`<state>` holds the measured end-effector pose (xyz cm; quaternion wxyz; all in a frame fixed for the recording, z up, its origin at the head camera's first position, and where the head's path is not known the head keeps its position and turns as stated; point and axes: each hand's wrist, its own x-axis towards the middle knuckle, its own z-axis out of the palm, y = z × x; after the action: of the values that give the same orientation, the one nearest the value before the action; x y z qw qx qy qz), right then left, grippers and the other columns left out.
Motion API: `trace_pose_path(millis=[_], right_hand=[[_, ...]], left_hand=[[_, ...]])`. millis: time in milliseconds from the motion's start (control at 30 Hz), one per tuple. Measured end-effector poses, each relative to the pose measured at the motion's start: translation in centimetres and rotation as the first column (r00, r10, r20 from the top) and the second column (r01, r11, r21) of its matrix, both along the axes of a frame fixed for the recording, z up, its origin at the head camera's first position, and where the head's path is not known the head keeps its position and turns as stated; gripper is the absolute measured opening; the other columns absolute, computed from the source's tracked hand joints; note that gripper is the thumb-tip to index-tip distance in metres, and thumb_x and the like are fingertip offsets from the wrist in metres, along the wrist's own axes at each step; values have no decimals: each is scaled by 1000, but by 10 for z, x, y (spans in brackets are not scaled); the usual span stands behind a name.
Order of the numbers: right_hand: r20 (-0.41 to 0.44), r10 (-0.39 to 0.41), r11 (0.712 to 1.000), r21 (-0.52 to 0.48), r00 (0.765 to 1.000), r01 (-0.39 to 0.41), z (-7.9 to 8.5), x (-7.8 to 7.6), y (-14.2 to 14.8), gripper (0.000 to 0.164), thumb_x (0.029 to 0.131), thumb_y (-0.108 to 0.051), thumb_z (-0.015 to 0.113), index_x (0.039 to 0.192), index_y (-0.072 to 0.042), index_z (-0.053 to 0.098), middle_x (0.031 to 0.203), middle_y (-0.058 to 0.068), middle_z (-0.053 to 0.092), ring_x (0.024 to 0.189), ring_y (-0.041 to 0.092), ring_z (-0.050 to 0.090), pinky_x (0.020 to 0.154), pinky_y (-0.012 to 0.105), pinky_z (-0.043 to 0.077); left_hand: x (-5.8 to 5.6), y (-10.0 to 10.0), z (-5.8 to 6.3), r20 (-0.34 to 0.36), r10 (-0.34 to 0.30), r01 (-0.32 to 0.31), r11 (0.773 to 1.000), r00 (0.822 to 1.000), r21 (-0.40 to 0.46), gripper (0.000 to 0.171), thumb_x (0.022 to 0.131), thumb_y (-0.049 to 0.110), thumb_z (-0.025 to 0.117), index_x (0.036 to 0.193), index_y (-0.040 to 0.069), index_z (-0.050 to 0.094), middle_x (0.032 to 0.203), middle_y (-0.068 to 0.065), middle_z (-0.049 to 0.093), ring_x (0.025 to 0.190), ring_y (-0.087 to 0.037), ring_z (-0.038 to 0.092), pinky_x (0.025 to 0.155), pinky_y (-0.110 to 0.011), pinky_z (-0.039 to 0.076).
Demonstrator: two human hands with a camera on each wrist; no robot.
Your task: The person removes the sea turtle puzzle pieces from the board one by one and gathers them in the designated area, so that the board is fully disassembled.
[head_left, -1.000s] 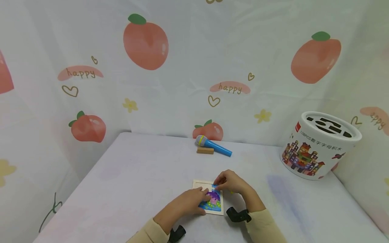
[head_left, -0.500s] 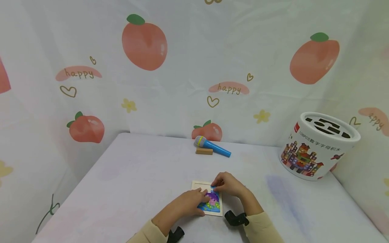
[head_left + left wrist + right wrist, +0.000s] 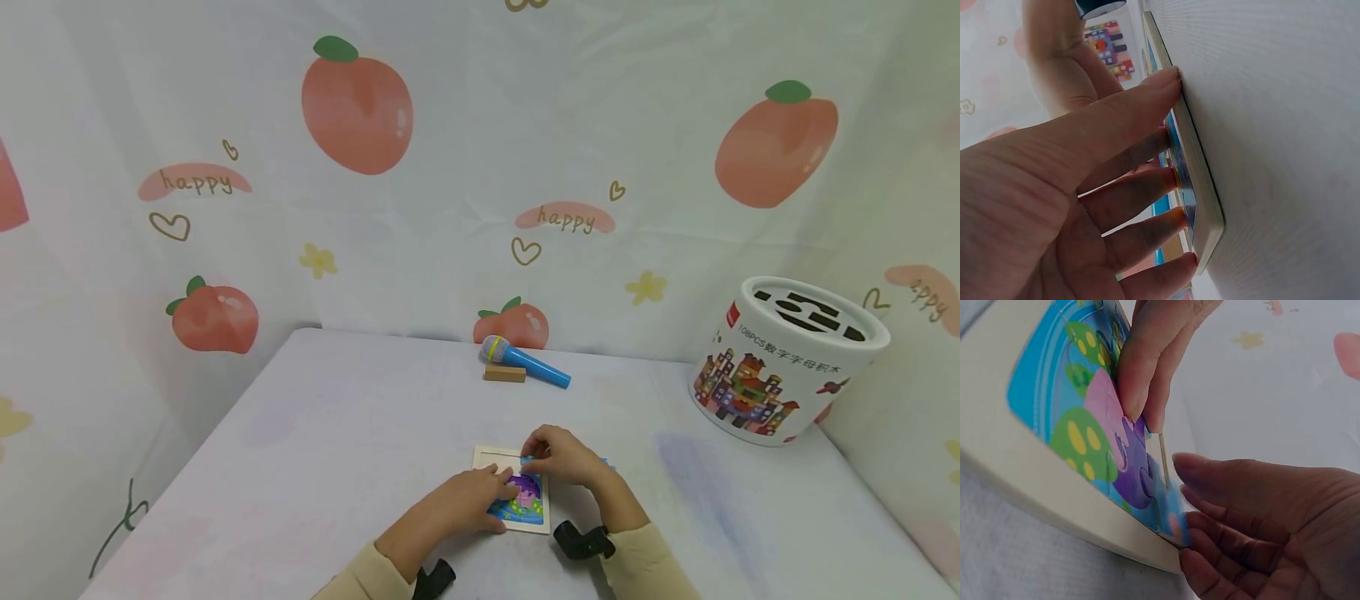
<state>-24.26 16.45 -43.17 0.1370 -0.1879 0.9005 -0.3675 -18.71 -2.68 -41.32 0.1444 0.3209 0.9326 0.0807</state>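
Observation:
A small jigsaw puzzle (image 3: 528, 507) in a pale wooden frame lies flat on the table, with a purple and pink figure on blue. My left hand (image 3: 468, 497) rests on it, fingers spread over the picture and thumb against the near edge, as the left wrist view shows. At the far right corner my right hand (image 3: 566, 456) pinches a blue puzzle piece (image 3: 1174, 515), which is blurred in the right wrist view. The bare backing shows at the frame's far left. A bit of blue (image 3: 609, 464) peeks out behind the right wrist, mostly hidden.
Toward the back of the table lie a blue toy microphone (image 3: 536, 364) and a brown wooden block (image 3: 505, 374). A large white tub (image 3: 780, 375) with printed buildings stands at the back right. A patterned curtain (image 3: 435, 250) hangs behind the table.
My right hand has shifted slightly at the puzzle's far right corner, and a blue bit now shows behind its wrist. The left hand keeps its place on the puzzle.

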Motion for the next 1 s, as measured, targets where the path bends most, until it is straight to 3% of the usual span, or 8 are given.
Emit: trace_pose_path(millis=[233, 467, 733, 1000], right_hand=[[6, 18, 1000, -19, 1000, -18, 1, -1, 1, 13, 84, -6, 66, 96, -1, 65, 81, 1, 60, 75, 12, 52, 68, 21, 49], [-33, -19, 999, 27, 999, 20, 2, 1, 0, 10, 83, -5, 67, 92, -3, 69, 84, 2, 64, 75, 12, 52, 70, 25, 52], [-61, 23, 999, 26, 998, -21, 4, 1, 1, 8, 85, -3, 64, 88, -3, 71, 86, 2, 63, 78, 11, 54, 73, 25, 54], [-41, -19, 999, 28, 999, 20, 1, -1, -2, 8, 88, -4, 60, 88, -4, 68, 83, 2, 59, 76, 12, 52, 71, 24, 52]], left_hand=[[-2, 0, -2, 0, -5, 5, 1000, 1000, -6, 50, 80, 38, 70, 127, 27, 59, 141, -1, 48, 132, -23, 44, 102, -40, 44], [-2, 0, -3, 5, 0, 0, 1000, 1000, -6, 50, 79, 38, 71, 127, 28, 59, 141, 0, 48, 132, -22, 45, 102, -40, 44], [-2, 0, -2, 11, 2, -1, 1000, 1000, -3, 50, 80, 38, 71, 127, 28, 59, 141, 0, 48, 132, -22, 44, 102, -40, 44], [-2, 0, -2, 8, -6, 6, 1000, 1000, 2, 50, 80, 37, 71, 127, 27, 59, 142, 0, 48, 132, -22, 44, 103, -40, 43]])
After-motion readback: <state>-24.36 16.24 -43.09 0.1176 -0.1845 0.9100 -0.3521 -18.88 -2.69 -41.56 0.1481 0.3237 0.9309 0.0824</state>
